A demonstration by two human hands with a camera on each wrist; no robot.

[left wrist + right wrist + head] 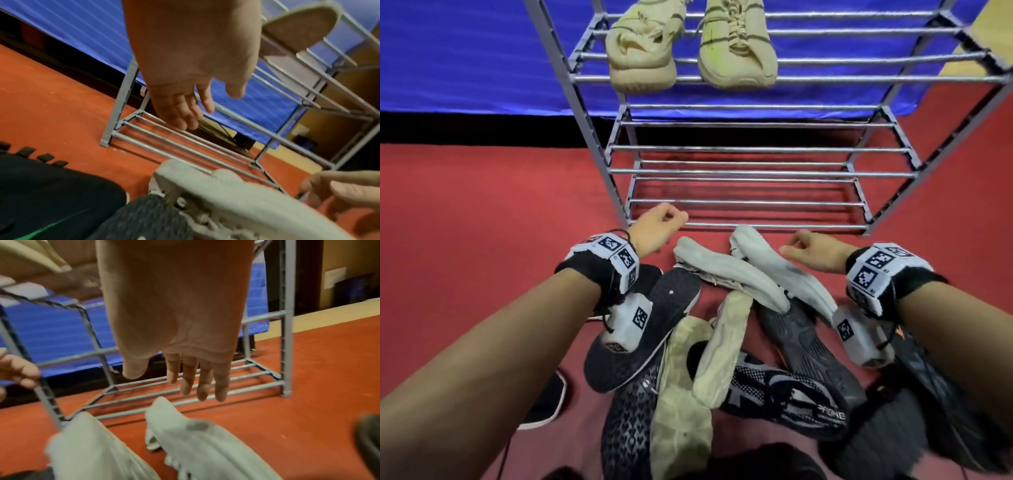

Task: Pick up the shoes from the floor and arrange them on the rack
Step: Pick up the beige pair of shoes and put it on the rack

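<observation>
A grey metal rack stands on the red floor with a pair of beige shoes on an upper shelf. In front of it is a pile of shoes. Two pale grey shoes lie on their sides at the pile's far end, one on the left and one on the right. My left hand hovers just left of them by the lowest bar, fingers loosely hanging, holding nothing. My right hand hangs over the right grey shoe with relaxed fingers, also holding nothing.
Nearer me the pile holds black shoes, two olive shoes and a black-and-white knit shoe. A blue cover hangs behind the rack. The rack's lower shelves carry nothing. Red floor lies open to the left.
</observation>
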